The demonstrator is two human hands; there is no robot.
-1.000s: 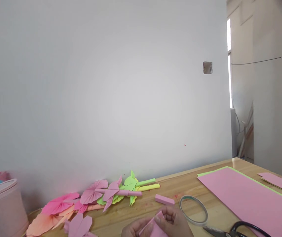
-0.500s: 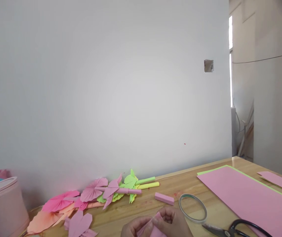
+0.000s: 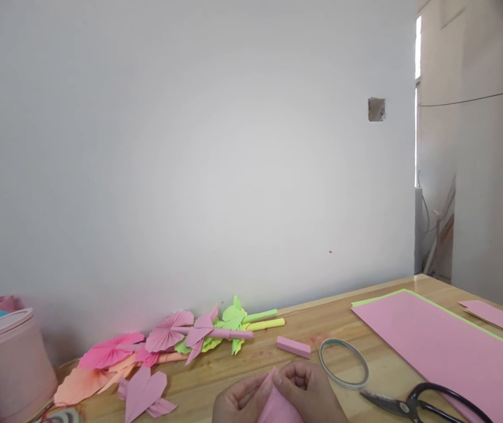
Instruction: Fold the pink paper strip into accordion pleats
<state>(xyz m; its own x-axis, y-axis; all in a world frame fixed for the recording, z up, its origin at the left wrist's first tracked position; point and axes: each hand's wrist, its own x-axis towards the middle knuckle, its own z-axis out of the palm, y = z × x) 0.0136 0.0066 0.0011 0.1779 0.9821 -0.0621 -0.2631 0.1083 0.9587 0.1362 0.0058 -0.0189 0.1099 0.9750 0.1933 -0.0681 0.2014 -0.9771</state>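
Observation:
Near the bottom middle of the view, my left hand (image 3: pixel 240 401) and my right hand (image 3: pixel 307 390) pinch a piece of pink paper (image 3: pixel 277 410) between thumbs and fingers. The paper comes to a point at its top; its lower part runs out of the picture. Just beyond the hands lies a pink folded paper bar (image 3: pixel 293 347). A roll of tape (image 3: pixel 344 363) rests to the right of my right hand, and black-handled scissors (image 3: pixel 405 405) lie beside it.
Folded paper fans and leaves on stems (image 3: pixel 169 332) lie along the wall, with a pink paper heart (image 3: pixel 145 392) in front. A pink canister (image 3: pixel 11 364) stands far left. Pink sheets (image 3: pixel 445 341) over a green one lie right, near a pink paper strip (image 3: pixel 500 320).
The view has tilted slightly downward. Both hands still grip the pink paper, and its pointed tip now stands up more clearly between the thumbs.

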